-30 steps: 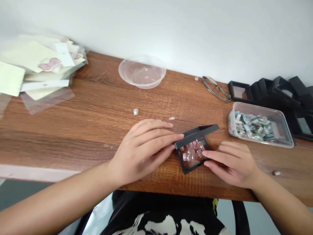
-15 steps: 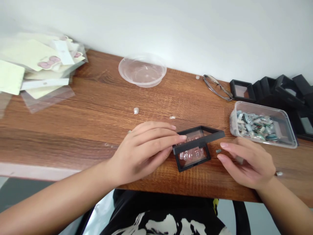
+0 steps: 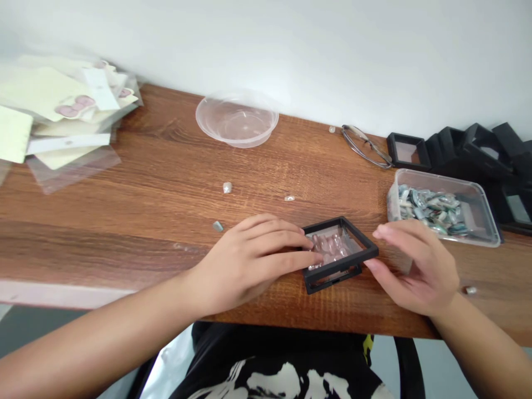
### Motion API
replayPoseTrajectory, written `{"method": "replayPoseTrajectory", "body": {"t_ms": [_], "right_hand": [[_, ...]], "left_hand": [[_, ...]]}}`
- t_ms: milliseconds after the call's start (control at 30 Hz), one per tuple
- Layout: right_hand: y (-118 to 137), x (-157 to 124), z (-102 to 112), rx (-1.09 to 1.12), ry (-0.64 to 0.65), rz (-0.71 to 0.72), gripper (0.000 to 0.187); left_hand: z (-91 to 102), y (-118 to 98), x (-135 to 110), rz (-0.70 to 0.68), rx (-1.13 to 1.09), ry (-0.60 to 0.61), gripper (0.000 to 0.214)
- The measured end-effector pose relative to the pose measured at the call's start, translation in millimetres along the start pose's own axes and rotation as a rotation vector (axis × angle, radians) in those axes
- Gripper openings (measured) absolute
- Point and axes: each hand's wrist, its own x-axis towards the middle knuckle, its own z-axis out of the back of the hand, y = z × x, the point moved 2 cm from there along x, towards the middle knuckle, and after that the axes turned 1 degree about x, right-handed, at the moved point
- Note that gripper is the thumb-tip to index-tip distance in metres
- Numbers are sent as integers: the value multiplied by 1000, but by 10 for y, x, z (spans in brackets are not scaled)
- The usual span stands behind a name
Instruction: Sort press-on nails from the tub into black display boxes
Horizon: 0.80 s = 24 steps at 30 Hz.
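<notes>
A black display frame (image 3: 366,254) with clear film panes lies on the wooden table, its upper half tilted slightly above the lower half. Inside it, several pinkish clear press-on nails (image 3: 332,246) show through the film. My left hand (image 3: 249,255) grips the frame's left edge, fingers over the top and thumb hidden. At the right corner is my right hand (image 3: 419,266), thumb against or very close to the frame, fingers apart and curved. Nothing shows between those fingers.
A clear tub (image 3: 490,221) of greenish nails stands on the right, before stacked black frames (image 3: 461,149). Glasses (image 3: 366,147) and a clear round bowl (image 3: 236,119) lie farther back. Packaged cards (image 3: 41,94) pile up at left. Loose nails (image 3: 227,188) dot the table.
The frame's upper half has swung down toward the lower half. My right thumb has come to its corner. The small dark piece by my right fingertips is out of sight.
</notes>
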Motion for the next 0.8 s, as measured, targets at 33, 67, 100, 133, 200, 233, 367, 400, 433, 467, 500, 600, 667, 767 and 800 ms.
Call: {"method": "replayPoseTrajectory", "body": {"t_ms": [33,67,100,133,200,233,367,400,433,467,500,600,667,767,800], "right_hand": [[2,4,2,0,28,26,47],[2,7,2,8,61,44,37],[0,6,-1,24,98,54,29],[-1,2,-6,46,133,62,23],[-6,-17,-28,75,198,71,17],[-8,-30,-42,78,228,73,17],[-18,-73,-106,81,334,51,12],[-19,-77,-117,94,356,35,10],[-19,-79,-125,112,375,17,9],[-18,-79,-129,127,391,-2,9],[-16,-78,-131,142,403,-19,10],[-13,-73,-126,171,418,-46,12],[-15,-72,-124,172,418,-48,12],[-19,-78,-133,167,422,-47,13],[-18,-81,-137,160,426,-46,13]], "left_hand": [[-3,3,0,2,7,5,38],[-6,6,-1,2,18,12,38],[-7,10,-3,5,31,18,38],[-7,16,-8,14,41,21,36],[-1,27,-23,41,48,9,32],[4,30,-32,58,47,-2,29],[13,18,-46,96,46,-2,25],[11,8,-39,101,52,4,25],[9,-2,-29,105,60,5,25],[7,-13,-18,105,66,2,25],[5,-23,-7,103,68,0,25],[-12,-42,10,68,68,24,23],[-27,-41,6,47,69,61,24],[-52,-35,-5,16,57,128,30],[-62,-35,-8,1,52,151,34]]}}
